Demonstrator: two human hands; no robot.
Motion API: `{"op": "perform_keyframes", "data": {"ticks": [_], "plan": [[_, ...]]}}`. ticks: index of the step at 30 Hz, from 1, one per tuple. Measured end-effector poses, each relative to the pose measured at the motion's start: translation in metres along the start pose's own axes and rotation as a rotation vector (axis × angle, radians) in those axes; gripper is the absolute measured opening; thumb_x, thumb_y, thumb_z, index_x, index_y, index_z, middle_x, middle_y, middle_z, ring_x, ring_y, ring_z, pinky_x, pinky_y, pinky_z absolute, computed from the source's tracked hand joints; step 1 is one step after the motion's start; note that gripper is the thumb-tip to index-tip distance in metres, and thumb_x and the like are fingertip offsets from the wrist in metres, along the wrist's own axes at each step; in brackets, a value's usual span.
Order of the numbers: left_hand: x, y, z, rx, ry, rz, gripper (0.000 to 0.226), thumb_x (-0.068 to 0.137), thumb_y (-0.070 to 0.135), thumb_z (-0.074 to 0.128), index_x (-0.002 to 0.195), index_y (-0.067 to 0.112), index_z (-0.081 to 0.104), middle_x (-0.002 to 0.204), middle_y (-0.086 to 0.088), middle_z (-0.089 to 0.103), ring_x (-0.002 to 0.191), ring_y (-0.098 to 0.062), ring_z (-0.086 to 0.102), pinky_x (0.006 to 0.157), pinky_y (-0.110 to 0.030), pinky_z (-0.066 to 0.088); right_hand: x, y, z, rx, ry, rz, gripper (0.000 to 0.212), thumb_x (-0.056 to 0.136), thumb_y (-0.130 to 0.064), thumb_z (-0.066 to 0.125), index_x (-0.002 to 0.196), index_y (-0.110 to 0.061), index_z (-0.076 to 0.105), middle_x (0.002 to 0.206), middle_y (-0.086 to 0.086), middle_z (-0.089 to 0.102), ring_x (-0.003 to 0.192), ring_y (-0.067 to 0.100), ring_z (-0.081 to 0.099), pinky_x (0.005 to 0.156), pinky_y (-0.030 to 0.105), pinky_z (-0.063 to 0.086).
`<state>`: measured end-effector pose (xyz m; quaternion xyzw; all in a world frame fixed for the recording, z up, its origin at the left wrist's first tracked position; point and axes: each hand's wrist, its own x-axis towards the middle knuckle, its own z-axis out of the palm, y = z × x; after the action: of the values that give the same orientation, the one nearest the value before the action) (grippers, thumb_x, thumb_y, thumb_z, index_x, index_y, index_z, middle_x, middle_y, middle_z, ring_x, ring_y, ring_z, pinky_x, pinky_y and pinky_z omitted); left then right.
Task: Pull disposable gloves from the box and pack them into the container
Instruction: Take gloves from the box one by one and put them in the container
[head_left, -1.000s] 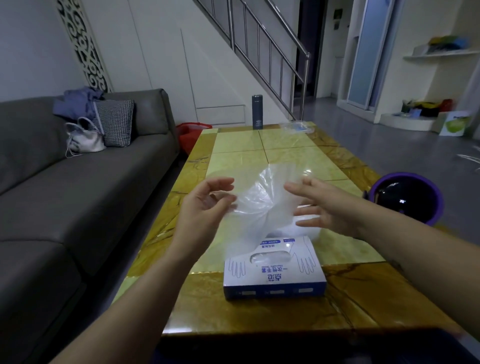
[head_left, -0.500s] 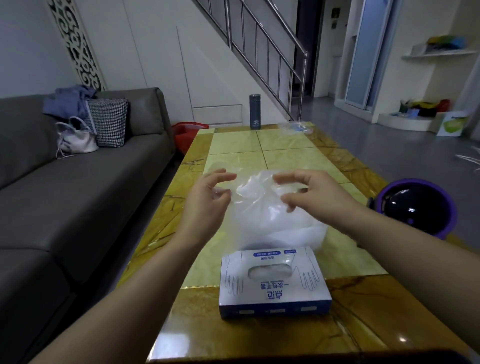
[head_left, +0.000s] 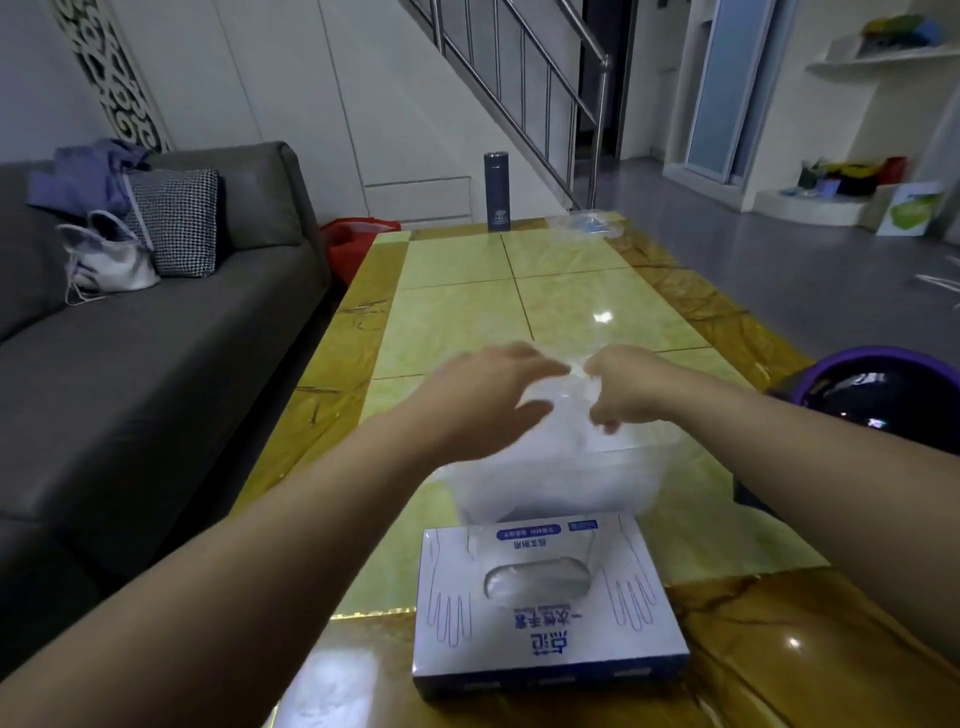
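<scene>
A thin clear disposable glove is bunched between my two hands above the yellow table. My left hand pinches its left side between fingers and thumb. My right hand, fingers curled, grips its right side. Just beneath them sits a translucent plastic container with crumpled clear plastic inside. The white and blue glove box lies flat at the near table edge, in front of the container, with clear gloves showing in its oval opening.
A dark flask and a clear plastic bag stand at the table's far end. A purple bin with a black liner is at the right. A grey sofa runs along the left, and a red bin sits beyond it.
My hands have come together and dropped toward the container, crumpling the glove that was spread wide between them a second ago.
</scene>
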<state>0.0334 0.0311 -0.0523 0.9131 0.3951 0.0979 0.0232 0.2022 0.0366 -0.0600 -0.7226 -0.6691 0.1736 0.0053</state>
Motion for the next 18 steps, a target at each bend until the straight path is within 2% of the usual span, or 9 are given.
{"op": "perform_keyframes", "data": {"ticks": [3, 6, 8, 9, 11, 13, 14, 16, 18], "plan": [[0.016, -0.013, 0.019, 0.101, -0.466, -0.132, 0.063, 0.096, 0.036, 0.051, 0.150, 0.030, 0.021, 0.158, 0.000, 0.019, 0.140, -0.021, 0.029, 0.112, -0.036, 0.025, 0.005, 0.001, 0.002, -0.169, -0.078, -0.007, 0.040, 0.085, -0.009, 0.068, 0.122, 0.003, 0.058, 0.100, 0.010, 0.070, 0.089, 0.021, 0.068, 0.071, 0.027, 0.052], [0.027, -0.023, 0.032, 0.173, -0.639, -0.176, 0.068, 0.096, 0.038, 0.050, 0.152, 0.027, 0.014, 0.159, 0.000, 0.014, 0.144, -0.021, 0.021, 0.114, -0.036, 0.019, 0.008, 0.000, 0.009, -0.345, -0.135, -0.004, 0.012, 0.085, -0.009, 0.067, 0.094, -0.005, 0.062, 0.075, 0.002, 0.054, 0.062, 0.016, 0.053, 0.057, 0.022, 0.045], [0.032, -0.023, 0.039, 0.215, -0.697, -0.173, 0.069, 0.096, 0.039, 0.050, 0.152, 0.027, 0.011, 0.160, -0.002, 0.012, 0.145, -0.023, 0.019, 0.115, -0.038, 0.019, 0.008, -0.002, 0.014, -0.533, -0.128, -0.006, 0.020, 0.085, -0.011, 0.065, 0.074, -0.009, 0.049, 0.085, 0.002, 0.047, 0.064, 0.018, 0.047, 0.063, 0.027, 0.043], [0.036, -0.023, 0.043, 0.225, -0.725, -0.175, 0.069, 0.096, 0.038, 0.050, 0.152, 0.027, 0.010, 0.160, -0.003, 0.011, 0.145, -0.023, 0.019, 0.115, -0.038, 0.019, 0.005, -0.004, 0.013, -0.620, -0.080, -0.026, 0.020, 0.085, -0.013, 0.064, 0.075, -0.010, 0.047, 0.098, 0.003, 0.046, 0.076, 0.020, 0.049, 0.072, 0.030, 0.042], [0.040, -0.023, 0.047, 0.224, -0.763, -0.180, 0.069, 0.097, 0.032, 0.049, 0.152, 0.027, 0.007, 0.160, -0.003, 0.009, 0.145, -0.024, 0.018, 0.115, -0.038, 0.020, 0.001, -0.010, 0.007, -0.801, 0.127, -0.136, 0.011, 0.086, -0.018, 0.063, 0.094, -0.016, 0.056, 0.117, 0.008, 0.043, 0.106, 0.026, 0.044, 0.091, 0.036, 0.034], [0.044, -0.024, 0.053, 0.227, -0.780, -0.175, 0.067, 0.098, 0.024, 0.045, 0.152, 0.028, 0.005, 0.160, -0.004, 0.007, 0.145, -0.025, 0.017, 0.116, -0.040, 0.020, 0.009, -0.011, 0.005, -0.837, 0.273, -0.269, 0.020, 0.086, -0.015, 0.062, 0.106, -0.015, 0.060, 0.121, 0.009, 0.043, 0.113, 0.027, 0.039, 0.087, 0.035, 0.031], [0.046, -0.025, 0.056, 0.226, -0.787, -0.180, 0.065, 0.099, 0.021, 0.041, 0.152, 0.029, 0.004, 0.160, -0.005, 0.005, 0.145, -0.027, 0.017, 0.116, -0.041, 0.021, 0.013, -0.014, 0.006, -0.778, 0.259, -0.317, 0.023, 0.086, -0.013, 0.063, 0.108, -0.011, 0.060, 0.121, 0.009, 0.045, 0.112, 0.027, 0.043, 0.083, 0.031, 0.034], [0.048, -0.030, 0.065, 0.208, -0.808, -0.209, 0.059, 0.102, 0.022, 0.032, 0.152, 0.030, 0.002, 0.160, -0.003, 0.001, 0.144, -0.029, 0.018, 0.115, -0.043, 0.021, 0.025, -0.014, 0.016, -0.591, 0.064, -0.337, 0.042, 0.085, -0.017, 0.069, 0.124, -0.008, 0.057, 0.128, 0.009, 0.051, 0.111, 0.026, 0.054, 0.088, 0.031, 0.046], [0.049, -0.036, 0.075, 0.185, -0.840, -0.272, 0.055, 0.102, 0.039, 0.025, 0.152, 0.032, 0.001, 0.160, 0.001, -0.002, 0.144, -0.030, 0.016, 0.115, -0.045, 0.018, 0.036, -0.007, 0.028, -0.476, -0.205, -0.279, 0.077, 0.081, -0.029, 0.074, 0.146, -0.015, 0.035, 0.141, 0.009, 0.045, 0.122, 0.027, 0.050, 0.099, 0.036, 0.045]]}}
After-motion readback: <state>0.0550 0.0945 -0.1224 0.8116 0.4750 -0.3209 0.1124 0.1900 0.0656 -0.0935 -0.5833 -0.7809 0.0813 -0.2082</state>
